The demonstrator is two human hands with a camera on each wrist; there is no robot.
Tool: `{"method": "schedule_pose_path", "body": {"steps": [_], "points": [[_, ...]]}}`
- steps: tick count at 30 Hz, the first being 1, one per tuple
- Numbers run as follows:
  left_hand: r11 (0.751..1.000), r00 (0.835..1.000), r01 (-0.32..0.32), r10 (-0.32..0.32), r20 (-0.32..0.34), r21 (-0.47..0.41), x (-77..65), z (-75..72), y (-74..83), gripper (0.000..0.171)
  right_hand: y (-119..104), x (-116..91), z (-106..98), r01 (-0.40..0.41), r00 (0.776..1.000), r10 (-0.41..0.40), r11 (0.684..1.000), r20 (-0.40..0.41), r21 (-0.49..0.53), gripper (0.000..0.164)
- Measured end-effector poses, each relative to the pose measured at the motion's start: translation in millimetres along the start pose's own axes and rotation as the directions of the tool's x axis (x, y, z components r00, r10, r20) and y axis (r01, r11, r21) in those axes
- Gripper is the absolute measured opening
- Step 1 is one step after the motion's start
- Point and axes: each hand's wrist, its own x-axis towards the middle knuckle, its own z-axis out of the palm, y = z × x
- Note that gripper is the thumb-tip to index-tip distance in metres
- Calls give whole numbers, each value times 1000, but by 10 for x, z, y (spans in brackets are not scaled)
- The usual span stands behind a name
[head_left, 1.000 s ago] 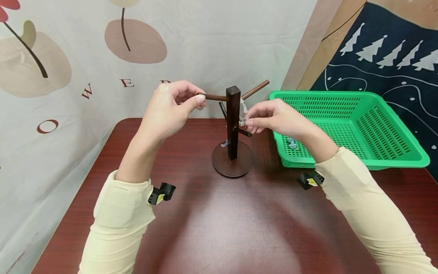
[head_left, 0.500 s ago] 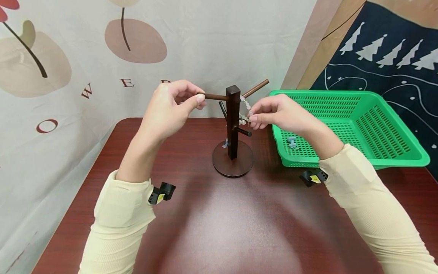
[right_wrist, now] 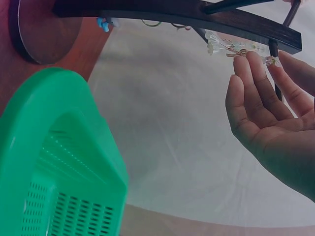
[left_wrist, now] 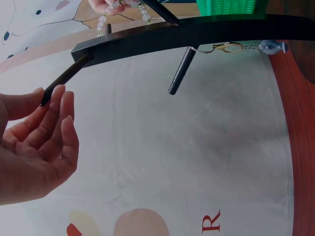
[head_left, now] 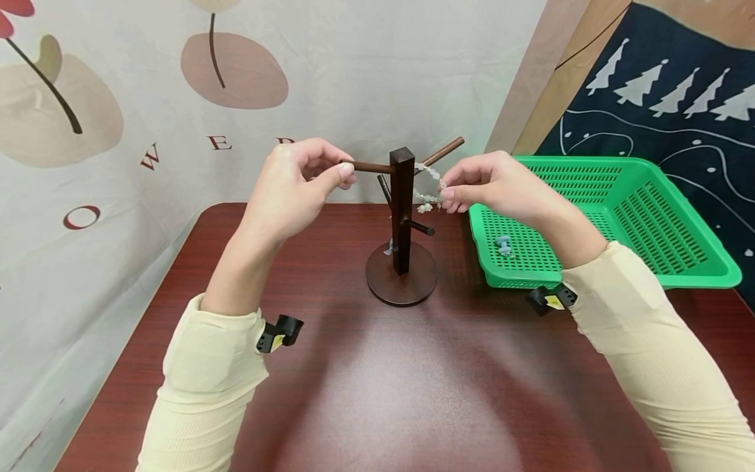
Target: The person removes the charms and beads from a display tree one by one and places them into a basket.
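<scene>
A dark wooden peg stand [head_left: 402,210] with several arms rises from a round base. My left hand [head_left: 289,190] pinches the tip of its upper left arm between thumb and fingers. On the other side, my right hand [head_left: 498,190] pinches a bracelet of clear and pale beads [head_left: 436,175] with a white flower charm. This bracelet's loop lies at the inner part of the upper right arm and seems to go round it; the post hides part of it. A keychain with a blue pendant [left_wrist: 269,46] hangs from a lower arm in the left wrist view.
A green plastic basket [head_left: 666,196] stands right of the stand, below my right forearm. Inside it lies a small light-blue trinket [head_left: 503,245]. The reddish-brown table [head_left: 377,393] meets a printed cloth backdrop [head_left: 354,78] close behind the stand.
My right hand has moved a little right and up, drawing the bracelet's loop outward from the post. The left hand has stayed on the arm's tip.
</scene>
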Motion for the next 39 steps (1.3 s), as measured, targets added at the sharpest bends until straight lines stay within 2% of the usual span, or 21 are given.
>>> {"method": "schedule_pose_path", "body": {"steps": [15, 32, 39], "points": [[1000, 1000, 17, -17, -2, -4, -9, 2, -6, 13, -43, -62, -188, -13, 996, 10, 999, -86, -35, 15], [1000, 1000, 15, -15, -3, -21, -7, 11, -12, 12, -21, -102, -436, 22, 987, -19, 1000, -158, 17, 13], [1000, 1000, 10, -10, -3, -26, -7, 7, -15, 12, -10, -130, -520, -6, 979, 11, 1000, -204, 26, 14]]}}
